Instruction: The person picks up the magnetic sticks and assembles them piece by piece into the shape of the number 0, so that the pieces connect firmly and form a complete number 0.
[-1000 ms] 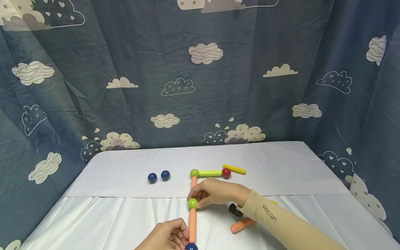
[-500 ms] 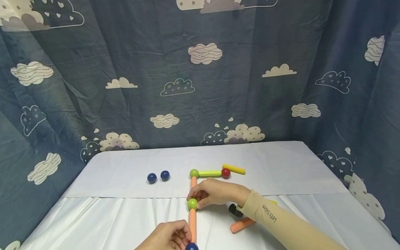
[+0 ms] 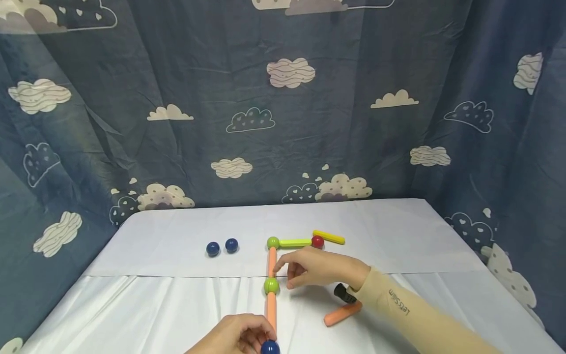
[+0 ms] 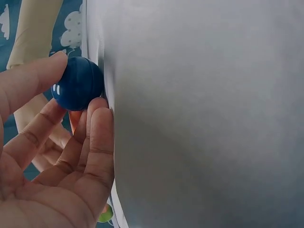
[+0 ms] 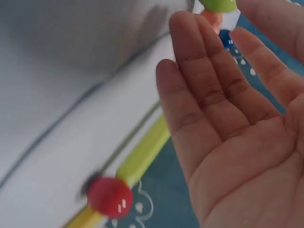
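Backdrop: dark blue cloud-print curtain [image 3: 283,113] behind a table under white cloth [image 3: 398,241].
Loose pieces: two blue balls [image 3: 222,247] far left; yellow rod [image 3: 328,237]; orange rod [image 3: 342,314] beside a black object [image 3: 344,293] at the right wrist.
Assembly: green ball [image 3: 271,285] joins two orange rods [image 3: 271,262] in one line; corner green ball [image 3: 272,242], lime rod [image 3: 295,242], red ball [image 3: 317,241] run rightward.
Left hand [image 3: 234,339]: fingertips pinch dark blue ball [image 4: 77,83] at the line's near end.
Right hand [image 3: 325,270]: fingers relaxed, spread, holding nothing, just right of the middle green ball, apart from it.

white-clothed table [image 3: 398,231], sticks, balls, perhaps magnetic
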`<move>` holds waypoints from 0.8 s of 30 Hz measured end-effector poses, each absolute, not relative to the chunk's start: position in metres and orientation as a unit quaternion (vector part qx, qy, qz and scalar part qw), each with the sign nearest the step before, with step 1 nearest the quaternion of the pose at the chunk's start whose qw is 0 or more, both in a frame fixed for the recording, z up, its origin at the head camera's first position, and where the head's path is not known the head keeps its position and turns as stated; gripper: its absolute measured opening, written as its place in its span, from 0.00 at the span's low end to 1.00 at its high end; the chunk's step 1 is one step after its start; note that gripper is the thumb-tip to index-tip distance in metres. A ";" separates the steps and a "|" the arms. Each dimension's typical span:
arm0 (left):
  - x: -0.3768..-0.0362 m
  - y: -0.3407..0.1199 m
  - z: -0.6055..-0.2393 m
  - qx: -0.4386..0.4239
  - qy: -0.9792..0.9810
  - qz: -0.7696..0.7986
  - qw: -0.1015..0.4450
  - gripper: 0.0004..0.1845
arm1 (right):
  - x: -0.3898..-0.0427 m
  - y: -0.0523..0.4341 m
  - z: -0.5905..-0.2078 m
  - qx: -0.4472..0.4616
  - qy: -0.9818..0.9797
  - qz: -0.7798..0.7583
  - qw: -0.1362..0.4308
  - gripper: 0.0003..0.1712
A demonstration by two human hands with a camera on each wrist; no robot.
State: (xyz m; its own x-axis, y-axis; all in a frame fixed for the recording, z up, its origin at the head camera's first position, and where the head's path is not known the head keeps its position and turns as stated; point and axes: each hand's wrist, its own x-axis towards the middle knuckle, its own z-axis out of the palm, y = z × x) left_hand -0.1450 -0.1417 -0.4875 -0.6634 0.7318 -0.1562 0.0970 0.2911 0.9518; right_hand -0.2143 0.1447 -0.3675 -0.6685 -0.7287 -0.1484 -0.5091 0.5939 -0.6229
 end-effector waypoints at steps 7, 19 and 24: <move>-0.127 -0.135 -0.447 0.250 0.747 0.533 0.309 0.13 | -0.200 0.176 -0.351 -0.315 0.893 -0.247 0.205 0.16; -0.111 -0.127 -0.410 0.245 0.746 0.545 0.295 0.12 | -0.162 0.232 -0.348 -0.230 0.914 -0.255 0.219 0.16; -0.111 -0.126 -0.410 0.234 0.747 0.545 0.300 0.12 | -0.151 0.243 -0.355 -0.234 0.917 -0.251 0.206 0.16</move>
State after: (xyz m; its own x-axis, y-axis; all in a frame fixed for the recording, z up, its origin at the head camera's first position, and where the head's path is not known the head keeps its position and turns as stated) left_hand -0.1109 -0.1262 -0.4100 -0.7100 0.6772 -0.1934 0.0227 0.2965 0.9548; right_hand -0.1512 0.2434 -0.3546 -0.8062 -0.5316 -0.2598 -0.3255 0.7651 -0.5556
